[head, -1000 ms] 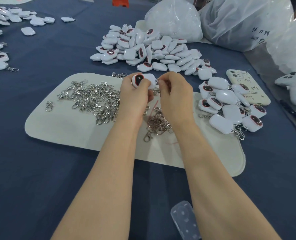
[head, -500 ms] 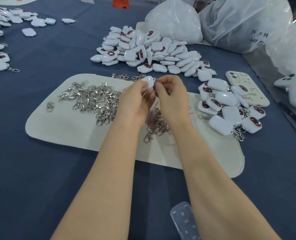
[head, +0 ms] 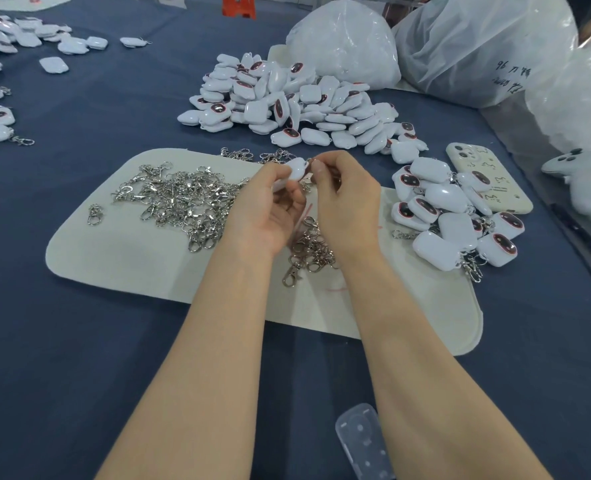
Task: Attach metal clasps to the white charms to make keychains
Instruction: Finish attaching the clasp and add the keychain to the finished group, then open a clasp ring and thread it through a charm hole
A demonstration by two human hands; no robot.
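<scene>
Bottom centre, a clear plastic piece (head: 363,441) lies on the blue cloth between the forearms. Up on the cream mat (head: 114,251), mid-frame, the left hand (head: 266,206) grips a white charm (head: 296,168). The right hand (head: 346,199) meets it, fingertips pinching a clasp (head: 308,161) at the charm's top corner, mostly hidden. Loose clasps (head: 183,199) heap up left of the hands. Finished keychains (head: 453,216) cluster at right, beside a phone (head: 488,178). Beyond, upper centre, the charm pile (head: 287,102), then plastic bags (head: 346,43).
</scene>
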